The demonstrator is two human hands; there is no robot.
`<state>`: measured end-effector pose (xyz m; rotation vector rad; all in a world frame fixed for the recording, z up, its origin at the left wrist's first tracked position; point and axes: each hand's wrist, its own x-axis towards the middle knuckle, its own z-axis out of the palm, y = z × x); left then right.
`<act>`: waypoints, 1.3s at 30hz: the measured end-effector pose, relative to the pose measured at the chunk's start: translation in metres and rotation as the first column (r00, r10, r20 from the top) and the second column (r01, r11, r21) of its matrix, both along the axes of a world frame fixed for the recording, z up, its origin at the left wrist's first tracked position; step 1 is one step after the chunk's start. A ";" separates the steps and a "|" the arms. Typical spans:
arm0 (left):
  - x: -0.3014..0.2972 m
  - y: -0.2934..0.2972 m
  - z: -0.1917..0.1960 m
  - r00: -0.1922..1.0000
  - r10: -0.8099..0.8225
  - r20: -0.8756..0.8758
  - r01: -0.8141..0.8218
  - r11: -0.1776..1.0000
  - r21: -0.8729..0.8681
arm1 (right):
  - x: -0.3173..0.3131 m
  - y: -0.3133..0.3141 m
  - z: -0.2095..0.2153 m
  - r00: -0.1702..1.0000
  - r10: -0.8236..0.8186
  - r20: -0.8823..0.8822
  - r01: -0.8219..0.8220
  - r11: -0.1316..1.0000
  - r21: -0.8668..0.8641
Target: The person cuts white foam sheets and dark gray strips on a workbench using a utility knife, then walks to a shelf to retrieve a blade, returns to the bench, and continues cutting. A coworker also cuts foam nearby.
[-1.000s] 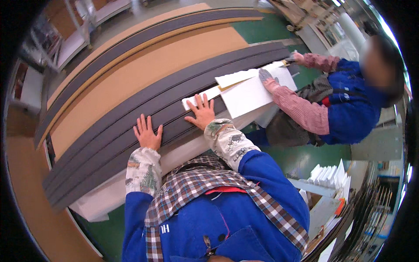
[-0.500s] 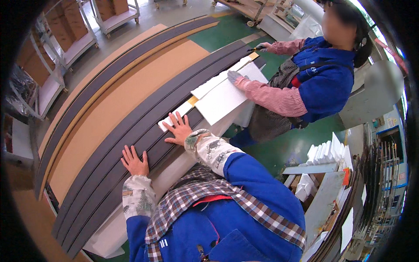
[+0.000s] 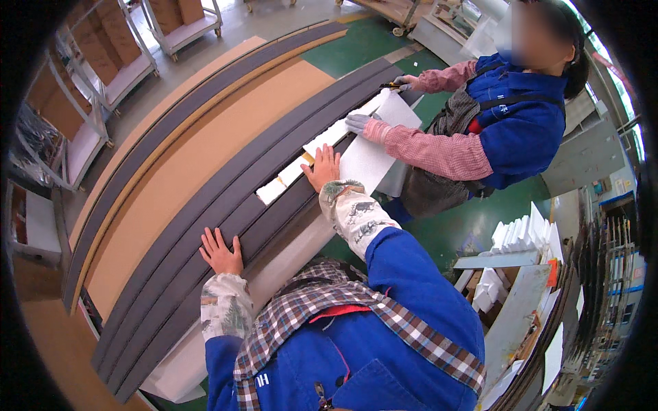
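Long dark grey padded panels point(image 3: 199, 195) lie side by side across the work surface in front of me. My left hand point(image 3: 222, 253) rests flat on the nearer dark panels, fingers spread. Further right, my right hand point(image 3: 322, 168) is open, its fingertips at a strip of white foam point(image 3: 273, 190) that lies along a panel. A yellow patch point(image 3: 308, 159) shows beside those fingers. Just beyond it are another white foam strip point(image 3: 325, 139) and a white sheet point(image 3: 375, 154). A co-worker's gloved hand point(image 3: 367, 127) presses on the white pieces.
A co-worker point(image 3: 514, 116) stands at the right, the other hand holding a small tool point(image 3: 392, 85). Brown cardboard point(image 3: 205, 164) lies behind the panels. Wheeled carts point(image 3: 127, 75) with boxes stand at the back left. White foam pieces point(image 3: 524, 233) fill a bin at the lower right.
My right hand has moved right and away from me along the foam strip. My left hand stays on the panels. The co-worker's near hand has shifted slightly left, off the white sheet's middle.
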<state>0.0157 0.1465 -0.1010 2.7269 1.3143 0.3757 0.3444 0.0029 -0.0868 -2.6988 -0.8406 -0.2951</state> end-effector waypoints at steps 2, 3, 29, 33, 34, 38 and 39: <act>0.000 0.001 0.002 1.000 0.005 -0.018 -0.006 1.000 -0.005 | 0.007 0.002 0.003 0.999 0.003 0.047 0.002 0.994 -0.106; 0.000 0.001 0.002 1.000 -0.005 0.005 0.005 1.000 0.005 | 0.009 0.002 0.005 0.999 0.018 0.049 -0.009 0.985 -0.173; -0.005 0.001 0.011 1.000 -0.007 -0.010 0.007 1.000 -0.006 | 0.027 -0.008 0.010 0.965 0.258 -0.045 -0.262 0.948 -0.180; -0.004 0.001 0.011 0.999 0.013 -0.040 -0.014 0.999 -0.037 | 0.026 -0.006 0.005 0.966 0.235 -0.107 -0.252 0.945 -0.206; -0.003 0.002 0.010 1.000 0.000 -0.010 0.000 1.000 -0.023 | 0.025 -0.006 0.003 0.967 0.232 -0.102 -0.249 0.947 -0.203; -0.006 0.001 0.007 1.000 -0.002 0.005 0.002 1.000 0.004 | 0.019 -0.006 -0.009 0.977 0.202 -0.060 -0.211 0.951 -0.226; -0.006 0.001 0.006 1.000 -0.001 0.008 0.000 1.000 0.014 | 0.018 -0.005 -0.012 0.978 0.206 -0.040 -0.209 0.956 -0.205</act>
